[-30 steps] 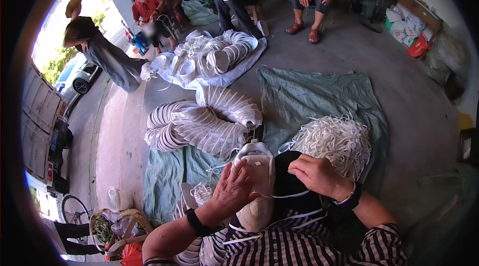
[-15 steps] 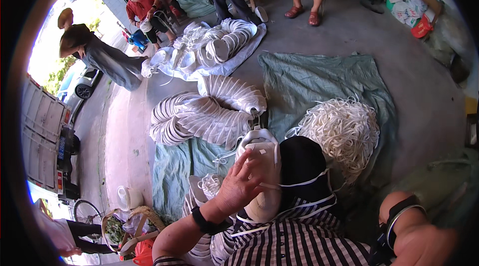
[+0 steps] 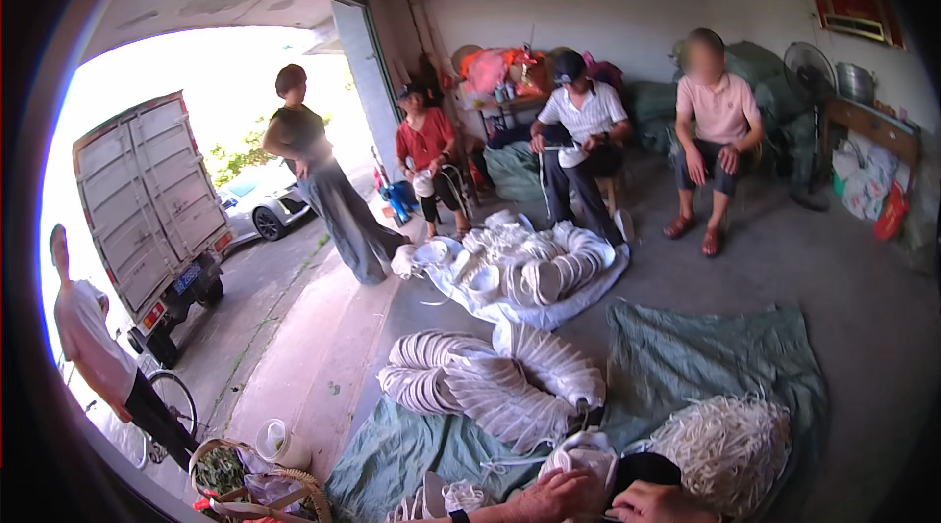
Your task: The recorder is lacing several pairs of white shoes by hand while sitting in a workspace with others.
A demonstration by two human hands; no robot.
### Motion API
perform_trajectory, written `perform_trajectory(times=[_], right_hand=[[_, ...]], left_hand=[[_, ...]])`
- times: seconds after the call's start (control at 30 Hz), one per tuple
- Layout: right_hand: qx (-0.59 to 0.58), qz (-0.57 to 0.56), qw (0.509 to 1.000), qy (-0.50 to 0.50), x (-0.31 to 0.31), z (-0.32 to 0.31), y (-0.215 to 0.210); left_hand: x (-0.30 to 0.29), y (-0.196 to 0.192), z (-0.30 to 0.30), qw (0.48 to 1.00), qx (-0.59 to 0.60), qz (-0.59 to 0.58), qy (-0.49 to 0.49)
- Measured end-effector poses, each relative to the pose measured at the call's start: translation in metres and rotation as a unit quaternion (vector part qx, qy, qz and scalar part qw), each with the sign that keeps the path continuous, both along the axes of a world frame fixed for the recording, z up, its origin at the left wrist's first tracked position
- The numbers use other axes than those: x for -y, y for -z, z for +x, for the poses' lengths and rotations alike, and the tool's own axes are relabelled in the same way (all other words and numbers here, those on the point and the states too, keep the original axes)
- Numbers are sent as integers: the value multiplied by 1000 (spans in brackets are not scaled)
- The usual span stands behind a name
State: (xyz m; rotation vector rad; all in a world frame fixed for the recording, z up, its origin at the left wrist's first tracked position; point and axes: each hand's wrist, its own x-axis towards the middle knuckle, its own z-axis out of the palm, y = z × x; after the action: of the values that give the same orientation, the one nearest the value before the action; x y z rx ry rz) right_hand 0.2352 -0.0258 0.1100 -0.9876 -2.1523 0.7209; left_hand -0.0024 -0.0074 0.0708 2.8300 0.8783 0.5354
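Note:
At the lower edge, an off-white shoe upper [image 3: 592,452] stands in front of me, its opening toward the far side. My left hand [image 3: 551,498] grips its left side, fingers bent over the surface. Close on the right, my right hand [image 3: 651,501] is closed; what its fingers hold is hidden at the picture's edge. A black rounded thing [image 3: 649,469] shows just beyond the right hand. To the right lies a heap of white laces [image 3: 733,440]. Rows of nested white shoe uppers [image 3: 490,376] lie ahead, and more uppers [image 3: 423,501] are at my left.
Green sheeting [image 3: 720,356] covers part of the floor. Farther off, a white sheet [image 3: 573,307] bears more uppers. Seated people [image 3: 720,111] and a standing person [image 3: 319,170] are beyond. A basket of greens [image 3: 230,469] and a white bucket [image 3: 284,449] stand at the left, near the doorway.
The view has tilted up, so the hands and shoe upper now sit at the lower edge. My right hand has come from the far right to beside the upper. My left hand stays on it.

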Motion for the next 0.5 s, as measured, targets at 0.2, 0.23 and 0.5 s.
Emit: perform_trajectory(times=[0.2, 0.23, 0.5], right_hand=[[140, 157, 977, -30, -2, -13, 53], [153, 159, 975, -35, -2, -13, 60], [160, 130, 975, -85, -9, -19, 62]], left_hand=[[16, 3, 6, 993, -15, 111, -30], [18, 6, 8, 996, 3, 75, -37], [11, -17, 7, 988, 21, -151, -6]])
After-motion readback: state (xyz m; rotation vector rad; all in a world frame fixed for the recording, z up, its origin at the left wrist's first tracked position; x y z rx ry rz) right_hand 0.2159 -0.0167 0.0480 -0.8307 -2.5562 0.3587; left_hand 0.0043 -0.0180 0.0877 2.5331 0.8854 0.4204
